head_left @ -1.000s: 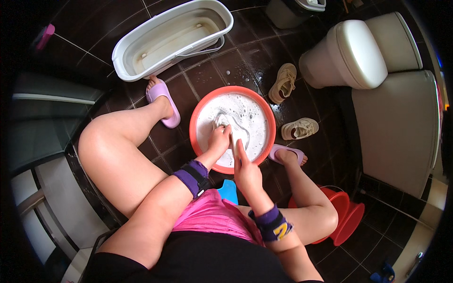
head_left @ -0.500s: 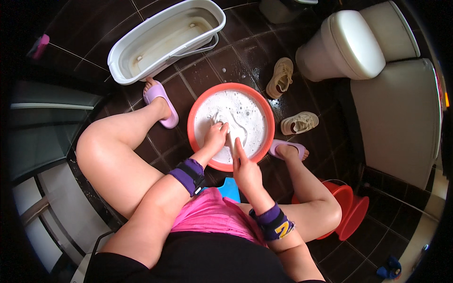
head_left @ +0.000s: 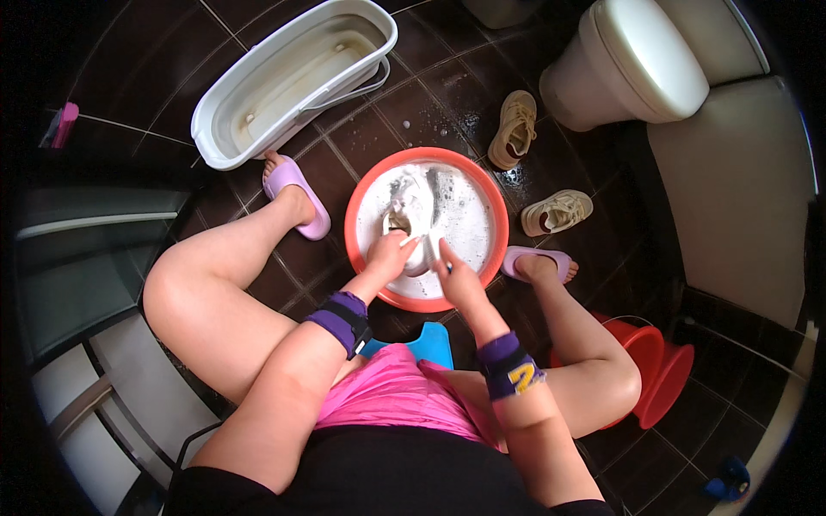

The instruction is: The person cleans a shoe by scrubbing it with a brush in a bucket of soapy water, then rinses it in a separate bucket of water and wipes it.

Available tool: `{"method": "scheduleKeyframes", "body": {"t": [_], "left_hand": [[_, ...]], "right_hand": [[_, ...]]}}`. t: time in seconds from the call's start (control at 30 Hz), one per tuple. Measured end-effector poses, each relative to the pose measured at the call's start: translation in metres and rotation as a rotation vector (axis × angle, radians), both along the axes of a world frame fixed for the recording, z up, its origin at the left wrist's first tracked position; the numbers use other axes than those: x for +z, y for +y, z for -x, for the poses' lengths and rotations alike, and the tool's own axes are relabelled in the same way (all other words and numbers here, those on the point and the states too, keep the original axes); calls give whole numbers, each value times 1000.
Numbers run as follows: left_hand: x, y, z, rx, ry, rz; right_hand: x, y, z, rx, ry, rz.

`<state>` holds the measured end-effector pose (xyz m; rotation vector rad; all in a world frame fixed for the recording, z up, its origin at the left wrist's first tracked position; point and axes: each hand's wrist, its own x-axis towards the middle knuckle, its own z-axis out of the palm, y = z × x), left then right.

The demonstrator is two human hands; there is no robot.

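Note:
An orange-red basin (head_left: 502, 206) full of foamy water stands on the floor between my feet. In it lies a wet white shoe (head_left: 415, 199), its toe pointing away from me and its dark opening turned partly up. My left hand (head_left: 387, 256) is closed on the shoe's heel end. Closed round a white brush (head_left: 436, 242), my right hand (head_left: 460, 280) is just right of the heel, with the brush against or very near the shoe's side. Foam and the fingers hide part of the brush and the shoe's lower side.
Two beige sneakers (head_left: 559, 211) stand on the dark tiles right of the basin. A long white bucket (head_left: 203, 129) is at the far left, a toilet (head_left: 650, 64) at the far right. Red buckets (head_left: 668, 387) sit beside my right leg, a blue stool (head_left: 434, 342) beneath me.
The shoe has come up out of the foam and shows far more of its shape. My right hand has moved right and slightly nearer with the brush.

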<state>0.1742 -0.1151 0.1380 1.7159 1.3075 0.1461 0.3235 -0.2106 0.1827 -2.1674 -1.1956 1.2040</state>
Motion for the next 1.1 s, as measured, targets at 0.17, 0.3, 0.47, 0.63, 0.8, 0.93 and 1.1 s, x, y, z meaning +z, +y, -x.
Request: {"method": "scheduleKeyframes", "body": {"t": [0.17, 0.3, 0.47, 0.63, 0.8, 0.93, 1.1], "left_hand": [[11, -18, -36, -107, 4, -107], [36, -37, -76, -261, -87, -205], [62, -67, -109, -489, -107, -469], [88, -105, -139, -697, -62, -335], [127, -128, -162, -806, -120, -308], [161, -151, -181, -650, -54, -696], [172, -170, -192, -754, 237, -981]], "right_hand": [[-21, 20, -35, -372, 300, 127], [-22, 6, -76, -393, 317, 127], [3, -34, -116, -418, 720, 210], [9, -90, -147, -475, 771, 93], [28, -138, -167, -473, 823, 52], [56, -174, -179, -433, 757, 18], [68, -195, -182, -372, 737, -63]]}}
